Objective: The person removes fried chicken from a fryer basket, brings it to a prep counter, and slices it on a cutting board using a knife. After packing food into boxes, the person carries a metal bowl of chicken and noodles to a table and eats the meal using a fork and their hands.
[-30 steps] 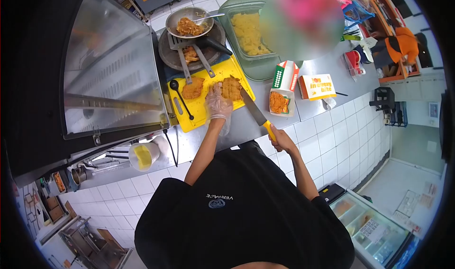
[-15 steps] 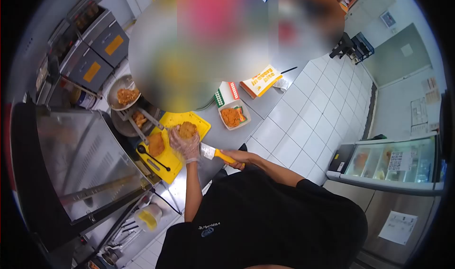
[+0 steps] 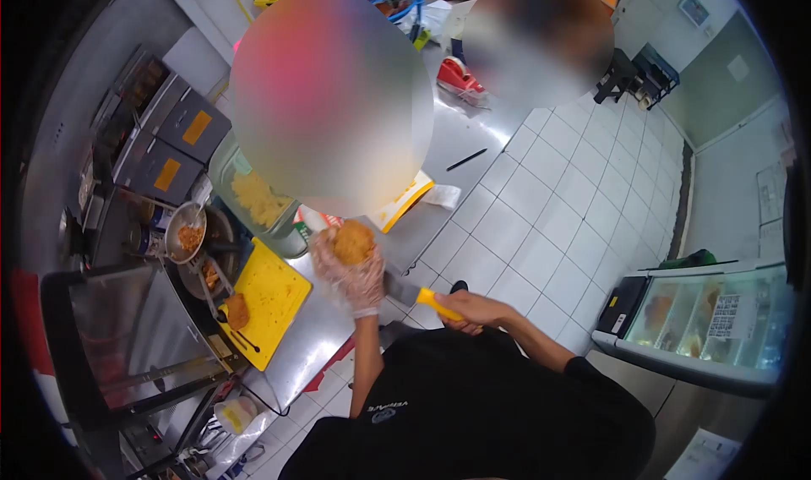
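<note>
Set in a tiled kitchen, along a steel counter (image 3: 325,315). Dressed, closest to view, in a black shirt (image 3: 498,387). Gripping a knife (image 3: 405,290) in the bare right hand (image 3: 473,313), with fingers wrapped snugly round its yellow handle; pointing the blade toward the gloved left hand (image 3: 346,273). Hard to tell about contact between blade and glove. Holding a cutlet (image 3: 353,242) in that left hand, with fingers closed about it, off the board (image 3: 274,298) and to its right. Half hidden just behind the hand, a red-and-green box (image 3: 317,218). Lying on the board's left part, a second cutlet (image 3: 237,311) and a black spoon (image 3: 243,338). Placed past the box, partly blurred, a yellow-edged carton (image 3: 405,201). Resting beyond that, near the counter's edge, a black pen (image 3: 466,159). Standing beyond the board, a pan (image 3: 180,222) of food and a tub (image 3: 226,171) of yellow food. Seen farther off, a red tape dispenser (image 3: 459,79).
</note>
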A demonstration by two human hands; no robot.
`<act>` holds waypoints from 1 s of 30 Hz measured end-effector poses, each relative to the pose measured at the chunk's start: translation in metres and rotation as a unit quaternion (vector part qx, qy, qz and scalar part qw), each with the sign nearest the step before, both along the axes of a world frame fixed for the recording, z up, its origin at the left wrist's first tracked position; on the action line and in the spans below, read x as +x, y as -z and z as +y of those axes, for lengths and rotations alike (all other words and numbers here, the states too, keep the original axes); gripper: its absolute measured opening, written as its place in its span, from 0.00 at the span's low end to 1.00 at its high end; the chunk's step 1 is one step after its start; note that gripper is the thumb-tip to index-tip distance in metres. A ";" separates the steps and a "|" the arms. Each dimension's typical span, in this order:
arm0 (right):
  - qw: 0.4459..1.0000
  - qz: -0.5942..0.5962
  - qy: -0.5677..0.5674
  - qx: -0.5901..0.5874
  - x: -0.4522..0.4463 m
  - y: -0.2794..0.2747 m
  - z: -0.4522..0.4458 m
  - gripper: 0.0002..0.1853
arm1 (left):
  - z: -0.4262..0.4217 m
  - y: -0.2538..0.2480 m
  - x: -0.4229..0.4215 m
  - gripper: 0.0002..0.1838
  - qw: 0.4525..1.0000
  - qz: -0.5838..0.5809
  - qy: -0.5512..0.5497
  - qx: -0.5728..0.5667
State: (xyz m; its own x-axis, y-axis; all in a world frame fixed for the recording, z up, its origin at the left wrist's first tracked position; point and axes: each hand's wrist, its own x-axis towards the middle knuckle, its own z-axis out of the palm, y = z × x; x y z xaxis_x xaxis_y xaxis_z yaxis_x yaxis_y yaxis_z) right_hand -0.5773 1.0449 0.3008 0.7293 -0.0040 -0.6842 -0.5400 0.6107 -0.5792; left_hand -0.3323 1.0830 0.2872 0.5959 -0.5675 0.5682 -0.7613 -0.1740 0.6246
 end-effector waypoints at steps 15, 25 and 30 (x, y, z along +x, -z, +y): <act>0.958 0.026 0.248 -0.139 -0.165 -0.046 -0.360 0.29 | -0.485 -0.005 -0.198 0.52 0.985 0.081 0.145 -0.051; 0.958 0.103 0.191 -0.187 -0.195 -0.064 -0.620 0.29 | -0.735 0.034 -0.237 0.50 0.989 0.136 0.038 -0.041; 0.968 0.135 0.084 -0.196 -0.202 -0.051 -0.712 0.29 | -0.775 0.056 -0.232 0.44 0.984 0.174 -0.048 -0.010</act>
State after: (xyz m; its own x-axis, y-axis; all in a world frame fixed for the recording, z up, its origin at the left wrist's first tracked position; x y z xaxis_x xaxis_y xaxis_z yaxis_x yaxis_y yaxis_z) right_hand -0.7797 0.3330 0.3514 0.4916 -0.4041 -0.7714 -0.6155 0.4654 -0.6360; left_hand -0.5639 0.3082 0.2307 0.8060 -0.4902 0.3317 -0.4821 -0.2186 0.8484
